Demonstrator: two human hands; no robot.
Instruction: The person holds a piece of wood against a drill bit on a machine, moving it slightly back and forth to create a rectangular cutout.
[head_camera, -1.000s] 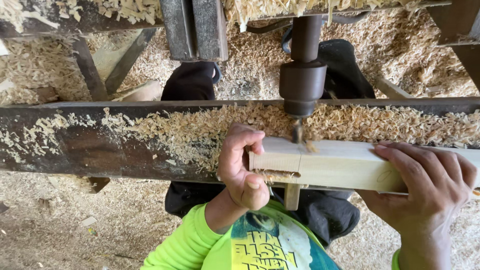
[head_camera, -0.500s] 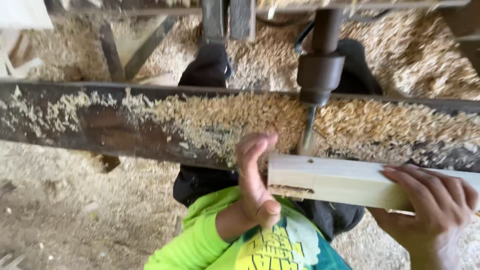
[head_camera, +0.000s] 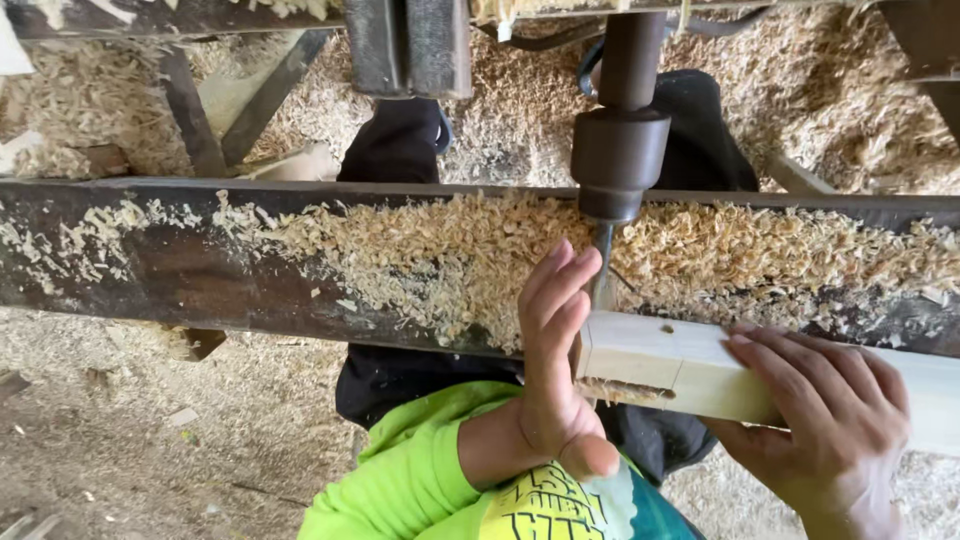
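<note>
A pale squared wooden piece (head_camera: 670, 365) lies across the near edge of a dark metal machine bed (head_camera: 200, 270) covered with wood shavings. My left hand (head_camera: 555, 360) presses flat against the piece's left end, fingers straight and pointing up. My right hand (head_camera: 820, 420) rests on top of the piece further right, gripping it. A dark drill chuck (head_camera: 620, 150) with a thin bit (head_camera: 603, 270) hangs just above the piece's left end, close to my left fingertips. A rough notch shows on the piece's near face.
Heaps of shavings (head_camera: 440, 250) cover the bed and the ground behind. Dark metal frame bars (head_camera: 405, 45) and a diagonal strut (head_camera: 270, 100) stand at the back. Sawdust-covered ground (head_camera: 120, 440) lies at lower left. My lime-green sleeve (head_camera: 400, 480) and dark trousers are below.
The view has shifted and the bit now sits lifted above the wood. My left hand has opened from a curled grip to flat fingers against the piece's end. My right hand stays on the piece.
</note>
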